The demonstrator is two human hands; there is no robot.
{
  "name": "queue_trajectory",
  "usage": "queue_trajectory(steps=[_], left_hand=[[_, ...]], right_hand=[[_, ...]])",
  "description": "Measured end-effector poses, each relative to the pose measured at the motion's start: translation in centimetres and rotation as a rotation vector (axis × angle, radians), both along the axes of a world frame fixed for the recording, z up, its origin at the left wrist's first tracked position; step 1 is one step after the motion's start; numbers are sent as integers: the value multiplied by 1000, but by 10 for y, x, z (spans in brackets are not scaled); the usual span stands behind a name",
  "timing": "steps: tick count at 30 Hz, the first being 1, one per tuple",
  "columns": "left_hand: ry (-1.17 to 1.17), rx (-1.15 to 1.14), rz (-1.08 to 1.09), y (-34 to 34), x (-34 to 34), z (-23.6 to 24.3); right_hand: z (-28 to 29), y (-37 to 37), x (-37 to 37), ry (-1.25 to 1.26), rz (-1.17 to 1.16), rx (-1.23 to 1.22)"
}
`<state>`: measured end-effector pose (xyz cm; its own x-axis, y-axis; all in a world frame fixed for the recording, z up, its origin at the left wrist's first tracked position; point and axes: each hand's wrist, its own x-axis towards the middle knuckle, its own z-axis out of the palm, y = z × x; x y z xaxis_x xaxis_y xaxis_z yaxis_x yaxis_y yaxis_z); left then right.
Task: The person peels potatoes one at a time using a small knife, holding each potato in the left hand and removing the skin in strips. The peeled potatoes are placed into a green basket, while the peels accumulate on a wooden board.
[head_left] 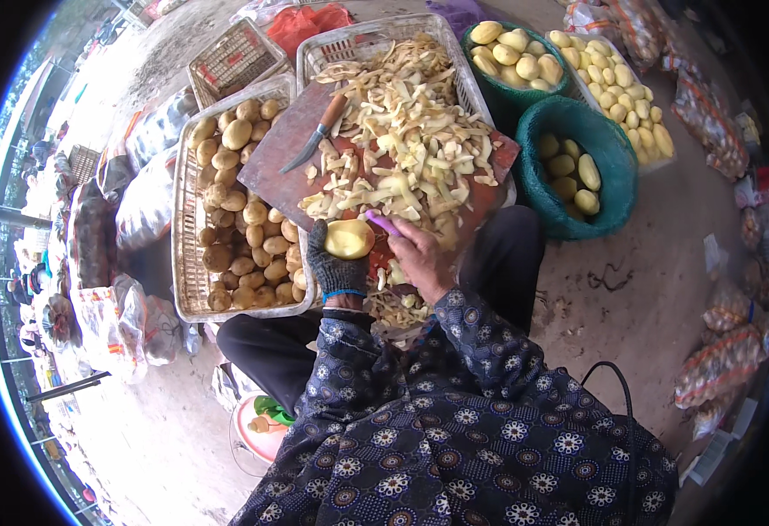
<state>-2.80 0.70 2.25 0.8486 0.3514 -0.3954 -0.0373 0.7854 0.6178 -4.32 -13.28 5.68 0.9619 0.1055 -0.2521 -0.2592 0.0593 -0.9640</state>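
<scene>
My left hand (339, 267), in a dark knitted glove with a blue cuff, is closed around a potato (349, 238) whose visible face is peeled pale yellow. In my bare right hand (421, 259) is a purple-handled peeler (382, 223), its head close to the potato's right side; the blade is too small to make out. Both hands are over the near edge of a reddish board (272, 175). A heap of potato peelings (402, 149) covers much of that board. Toward its left side lies a knife (318, 131) with a wooden handle.
Unpeeled potatoes fill a crate (193, 313) on the left. Peelings also fill a crate (310, 54) behind the board. Two green mesh-lined tubs (616, 188) with peeled potatoes stand right, beside a tray of peeled potatoes (616, 88). Filled sacks (708, 118) line the far right.
</scene>
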Motion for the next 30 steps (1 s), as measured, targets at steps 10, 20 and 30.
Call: queue_trajectory(steps=[10, 20, 30], left_hand=[[111, -121, 140, 11, 5, -42], [-45, 265, 48, 7, -5, -27], [0, -11, 63, 8, -2, -21]], right_hand=[[-2, 30, -66, -258, 11, -391], [-1, 41, -25, -166, -87, -154], [-8, 36, -52, -115, -114, 61]])
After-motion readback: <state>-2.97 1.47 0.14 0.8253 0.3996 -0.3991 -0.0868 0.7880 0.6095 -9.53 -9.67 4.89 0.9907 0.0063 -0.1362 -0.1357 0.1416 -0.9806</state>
